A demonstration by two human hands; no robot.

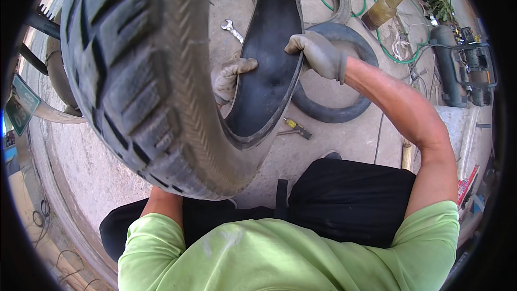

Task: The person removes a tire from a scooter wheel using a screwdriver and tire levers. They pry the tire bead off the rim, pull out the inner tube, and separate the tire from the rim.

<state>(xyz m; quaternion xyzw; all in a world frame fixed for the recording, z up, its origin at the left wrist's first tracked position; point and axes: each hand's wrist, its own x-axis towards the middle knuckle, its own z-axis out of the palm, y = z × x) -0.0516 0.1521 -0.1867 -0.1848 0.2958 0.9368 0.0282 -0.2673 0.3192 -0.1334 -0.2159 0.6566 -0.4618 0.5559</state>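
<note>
A large treaded tire [134, 75] fills the left side of the view, held upright before me with its black inner wall [272, 37] facing up. My gloved left hand [229, 80] reaches through the tire's middle and grips the near left bead, thumb on the inside. My gloved right hand [320, 56] is closed over the opposite bead, its fingers curled on the edge. Both hands spread the tire's sides apart. Behind my right wrist an inner tube [323, 113] lies on the ground. A wrench [232, 30] lies beyond my left hand, and a yellow-and-black tool [298, 128] is below the tire.
Another tire [344, 0] lies at the far side near a green hose [385, 51]. A bottle of yellowish liquid [385, 8] stands at the upper right. Farther right is a dark cylindrical machine [448, 64]. A vehicle with a green plate [22, 102] is at the left edge.
</note>
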